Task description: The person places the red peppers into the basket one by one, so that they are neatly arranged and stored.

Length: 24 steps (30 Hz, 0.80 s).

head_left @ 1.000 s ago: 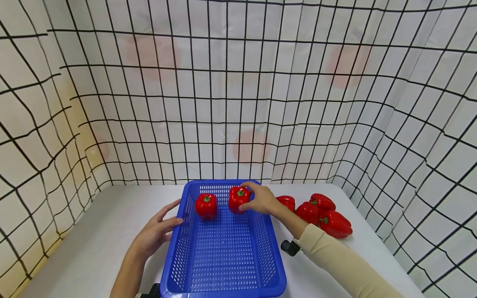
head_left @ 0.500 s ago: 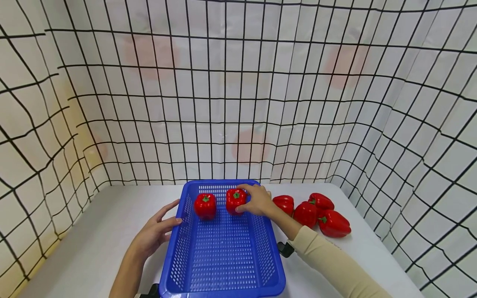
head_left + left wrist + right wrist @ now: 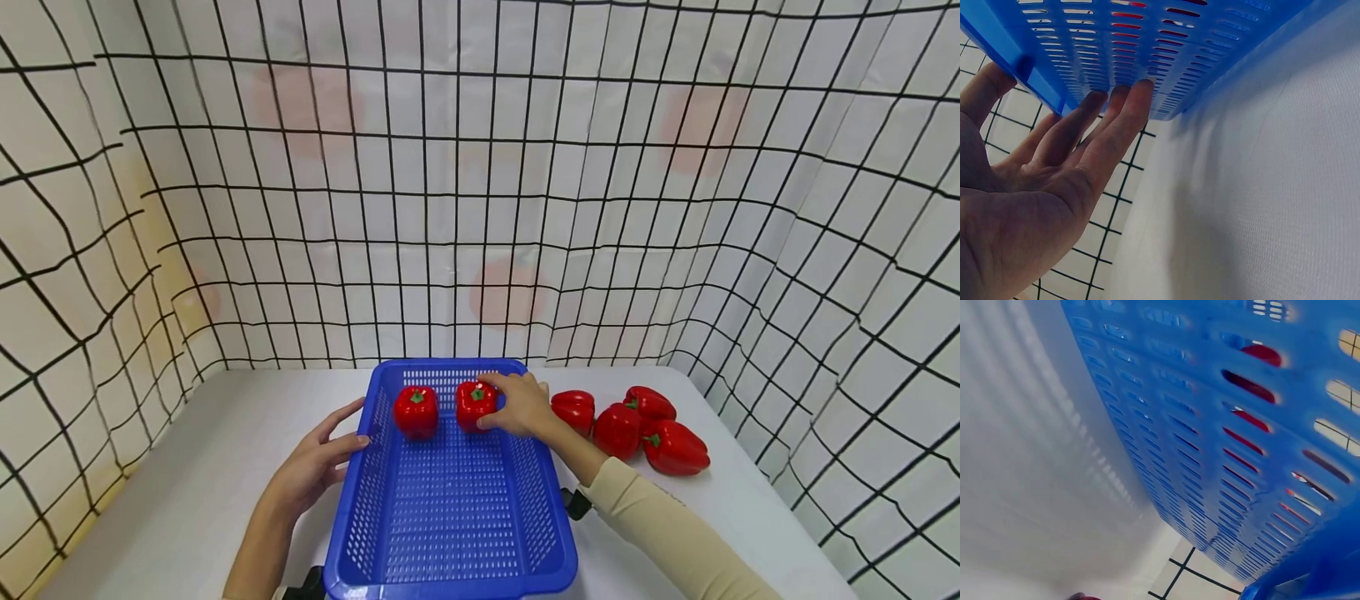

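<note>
A blue perforated plastic basket [image 3: 450, 517] stands on the white table. Near its back wall, my right hand [image 3: 521, 406] reaches over the right rim and holds a red bell pepper [image 3: 472, 406] between thumb and fingers. Another red bell pepper [image 3: 416, 412] sits upright to its left in the basket, apart from both hands. At the left side, my left hand [image 3: 307, 471] touches the basket with fairly straight fingers. The left wrist view shows its fingertips [image 3: 1141, 90] against the outer wall below the rim, the thumb at the rim. My right hand is hidden in the right wrist view.
Several more red bell peppers [image 3: 618, 431] lie in a cluster on the table right of the basket, beside the right forearm. A black wire grid [image 3: 450, 325] in front of white sheeting rises behind the table and along both sides.
My right hand has lowered slightly and shifted a little left with the bell pepper. My left hand keeps its place at the basket's side.
</note>
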### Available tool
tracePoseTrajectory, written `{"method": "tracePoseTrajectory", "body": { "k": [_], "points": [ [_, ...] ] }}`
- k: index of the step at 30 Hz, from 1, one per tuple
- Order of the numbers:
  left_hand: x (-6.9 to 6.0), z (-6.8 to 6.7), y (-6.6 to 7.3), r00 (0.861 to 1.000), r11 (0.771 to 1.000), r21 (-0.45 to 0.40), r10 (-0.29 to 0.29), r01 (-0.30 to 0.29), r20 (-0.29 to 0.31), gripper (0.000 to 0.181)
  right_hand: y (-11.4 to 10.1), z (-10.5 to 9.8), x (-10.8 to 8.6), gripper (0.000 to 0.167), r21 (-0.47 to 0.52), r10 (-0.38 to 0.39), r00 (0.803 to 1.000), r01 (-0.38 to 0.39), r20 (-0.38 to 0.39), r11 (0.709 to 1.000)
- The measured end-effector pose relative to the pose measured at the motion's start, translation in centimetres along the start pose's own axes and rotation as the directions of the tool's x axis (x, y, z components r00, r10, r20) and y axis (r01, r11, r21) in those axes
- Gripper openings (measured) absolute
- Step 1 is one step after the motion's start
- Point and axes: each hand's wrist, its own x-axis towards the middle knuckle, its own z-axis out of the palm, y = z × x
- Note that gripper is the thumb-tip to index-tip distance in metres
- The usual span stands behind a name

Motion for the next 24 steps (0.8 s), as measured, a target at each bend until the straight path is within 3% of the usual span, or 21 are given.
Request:
{"method": "tracePoseTrajectory", "body": {
  "k": [14, 24],
  "points": [
    [0.09, -0.06, -0.11, 1.000, 1.000, -0.006, -0.006, 0.006, -0.005, 0.077, -0.11, 0.44, -0.07, 0.075, -0.086, 0.001, 1.000, -0.001, -0.001, 0.996],
    [0.17, 0.02, -0.10, 1.000, 1.000, -0.007, -0.013, 0.013, -0.009, 0.077, -0.19, 0.30, -0.22, 0.076, -0.081, 0.002, 1.000, -0.003, -0.008, 0.997]
  ]
}}
